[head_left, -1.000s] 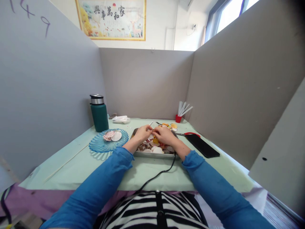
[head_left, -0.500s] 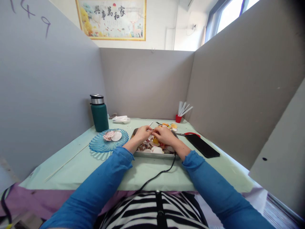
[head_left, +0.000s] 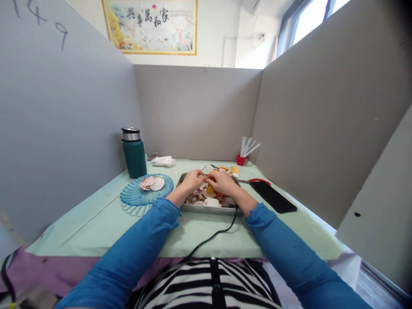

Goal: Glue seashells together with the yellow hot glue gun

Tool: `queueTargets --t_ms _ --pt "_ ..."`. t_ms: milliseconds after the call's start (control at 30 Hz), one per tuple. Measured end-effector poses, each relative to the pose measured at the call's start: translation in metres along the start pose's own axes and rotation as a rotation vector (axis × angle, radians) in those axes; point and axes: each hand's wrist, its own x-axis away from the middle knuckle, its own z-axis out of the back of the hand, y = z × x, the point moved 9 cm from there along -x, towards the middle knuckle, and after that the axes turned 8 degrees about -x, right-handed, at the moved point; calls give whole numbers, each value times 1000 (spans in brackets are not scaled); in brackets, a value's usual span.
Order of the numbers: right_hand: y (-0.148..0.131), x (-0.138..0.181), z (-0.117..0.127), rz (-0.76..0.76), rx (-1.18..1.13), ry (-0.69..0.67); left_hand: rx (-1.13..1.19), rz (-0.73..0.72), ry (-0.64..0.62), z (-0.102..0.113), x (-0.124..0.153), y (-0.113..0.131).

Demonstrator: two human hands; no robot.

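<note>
Both my hands meet over a metal tray point(head_left: 209, 210) full of shells and small pieces. My left hand point(head_left: 194, 179) is closed, its fingertips pinched together beside those of the other hand. My right hand point(head_left: 221, 182) is bent inward in the same kind of pinch. Whatever lies between the fingertips is too small and too covered to name. Below the hands, white shells point(head_left: 212, 202) lie at the tray's near side, with a yellow piece point(head_left: 210, 189) behind them. A black cord point(head_left: 222, 231) runs over the tray's near right rim towards me.
On the left stand a blue glass plate point(head_left: 131, 195) with shells on it and a green bottle point(head_left: 134, 156). To the right lie a black phone point(head_left: 273, 197) and red-handled scissors point(head_left: 260, 180). Behind are a red cup point(head_left: 241, 160) of white sticks and a plastic packet point(head_left: 164, 161). Grey partitions surround the table.
Almost nothing differs. Both hands stay together over the tray, with only a slight shift at the fingertips.
</note>
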Motion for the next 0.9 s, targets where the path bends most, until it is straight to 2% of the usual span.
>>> queueTargets --t_ms 900 --pt "-4 2 0 6 -10 -31 15 -55 -25 -4 -5 -3"
